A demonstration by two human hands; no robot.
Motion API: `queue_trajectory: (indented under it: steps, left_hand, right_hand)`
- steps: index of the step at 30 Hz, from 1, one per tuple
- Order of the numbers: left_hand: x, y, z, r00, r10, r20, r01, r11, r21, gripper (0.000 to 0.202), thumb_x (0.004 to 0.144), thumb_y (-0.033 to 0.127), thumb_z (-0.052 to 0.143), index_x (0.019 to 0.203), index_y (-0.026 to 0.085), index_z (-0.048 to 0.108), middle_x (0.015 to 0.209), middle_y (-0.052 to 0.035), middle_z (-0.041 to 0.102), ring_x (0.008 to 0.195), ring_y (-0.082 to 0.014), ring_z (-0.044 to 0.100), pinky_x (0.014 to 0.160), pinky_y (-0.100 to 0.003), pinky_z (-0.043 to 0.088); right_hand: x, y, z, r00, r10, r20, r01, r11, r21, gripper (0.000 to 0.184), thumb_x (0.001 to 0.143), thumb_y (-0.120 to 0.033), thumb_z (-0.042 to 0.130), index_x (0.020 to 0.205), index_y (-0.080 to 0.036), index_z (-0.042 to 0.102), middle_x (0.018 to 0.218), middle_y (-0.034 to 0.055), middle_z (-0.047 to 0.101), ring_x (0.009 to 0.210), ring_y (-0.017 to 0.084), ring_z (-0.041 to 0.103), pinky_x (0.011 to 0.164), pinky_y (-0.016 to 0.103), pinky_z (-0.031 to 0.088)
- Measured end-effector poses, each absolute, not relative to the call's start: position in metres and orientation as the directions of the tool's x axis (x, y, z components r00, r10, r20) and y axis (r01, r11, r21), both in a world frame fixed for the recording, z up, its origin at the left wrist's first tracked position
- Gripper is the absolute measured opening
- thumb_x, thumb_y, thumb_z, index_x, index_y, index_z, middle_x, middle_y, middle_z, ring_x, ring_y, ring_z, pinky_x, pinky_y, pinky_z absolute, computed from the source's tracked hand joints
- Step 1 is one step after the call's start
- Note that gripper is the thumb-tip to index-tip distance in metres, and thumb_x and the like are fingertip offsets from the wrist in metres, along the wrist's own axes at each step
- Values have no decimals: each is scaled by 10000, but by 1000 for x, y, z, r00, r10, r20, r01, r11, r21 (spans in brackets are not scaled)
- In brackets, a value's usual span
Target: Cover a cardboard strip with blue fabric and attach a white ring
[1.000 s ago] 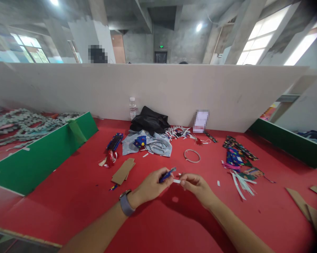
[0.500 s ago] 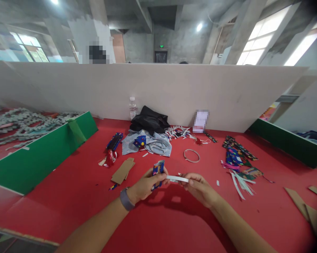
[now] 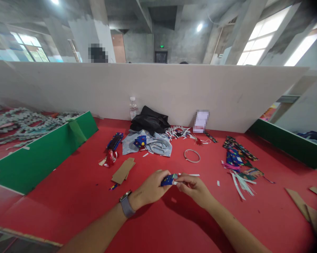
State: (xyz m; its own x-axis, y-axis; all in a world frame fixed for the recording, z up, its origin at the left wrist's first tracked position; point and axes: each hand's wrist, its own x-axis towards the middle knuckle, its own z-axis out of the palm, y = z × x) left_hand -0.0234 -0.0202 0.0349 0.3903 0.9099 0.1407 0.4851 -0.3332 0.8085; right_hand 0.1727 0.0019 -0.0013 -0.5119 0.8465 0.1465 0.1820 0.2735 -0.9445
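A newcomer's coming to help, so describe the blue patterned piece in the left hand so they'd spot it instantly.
Above the red tabletop, find the left hand, just beyond a grey-banded watch. The blue patterned piece pokes out between its thumb and fingers. Unlike the similar blue pieces lying around, this one is held.

Both forearms are bare, entering from the lower corners and converging. Left forearm [image 3: 103, 223]: angled inward; dark marks near the wrist [image 3: 137, 198]. Left hand [image 3: 154, 184]: back uppermost, fingers curled in a grip. Right hand [image 3: 195, 186]: fingers bent, thumb and fingertips close together, just beside the left.
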Motion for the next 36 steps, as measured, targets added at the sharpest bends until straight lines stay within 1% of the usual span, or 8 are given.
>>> queue_trajectory:
  steps: [2,5,10,16,19,25,32,36]
  left_hand:
    - [-24,-21,34,404,902,152,502,-358,788,174,828,313,480,716,182,484,694,20,489,639,-120,419,585,-230,290]
    - [-27,-19,36,400,904,151,424,-329,844,197,831,323,474,700,176,467,655,39,438,605,-103,371,566,-222,279]
    - [-34,-17,39,403,908,116,134,-184,974,215,844,346,453,721,171,475,658,34,423,617,-102,386,609,-226,331]
    - [-33,-17,28,390,913,120,-145,-68,987,198,815,319,474,671,184,456,643,15,460,644,-123,448,676,-257,378]
    - [-33,-17,30,404,906,127,-71,-107,992,227,833,351,460,685,180,474,655,8,485,649,-125,466,681,-256,383]
    - [-31,-16,36,426,897,121,276,-256,927,273,842,398,446,707,165,489,633,37,440,589,-98,372,567,-218,312]
    - [-24,-19,35,403,906,131,424,-312,850,284,853,391,420,697,161,482,632,43,395,606,-97,343,547,-212,274]
    - [-23,-20,34,386,913,133,449,-312,837,279,853,384,419,693,163,481,633,42,404,604,-99,356,544,-210,276]
  right_hand:
    - [172,1,-2,-534,834,134,189,273,-943,223,814,-373,578,823,-179,687,693,20,560,666,138,485,657,277,375]
    - [173,2,-3,-529,845,84,112,168,-979,228,773,-395,624,721,-175,653,669,7,543,653,131,473,640,269,374]
    - [179,4,-1,-480,876,55,-88,14,-996,233,702,-414,688,684,-189,633,697,17,570,741,166,517,713,296,390]
    - [180,2,2,-523,844,121,-230,-3,-973,216,700,-406,691,676,-197,644,687,16,573,744,171,519,771,328,387]
    - [180,3,1,-516,850,109,-198,6,-980,250,692,-427,688,653,-187,631,658,17,559,713,170,511,746,326,391]
    - [180,6,-4,-452,888,83,-53,66,-996,242,714,-417,661,705,-182,606,686,-1,526,669,137,463,652,265,368]
    - [175,2,-3,-437,870,228,165,326,-931,130,770,-304,593,744,-179,614,698,2,517,661,135,453,641,266,354]
    - [173,0,-2,-441,865,240,220,363,-906,71,775,-236,563,739,-183,592,710,4,525,676,139,469,649,271,360]
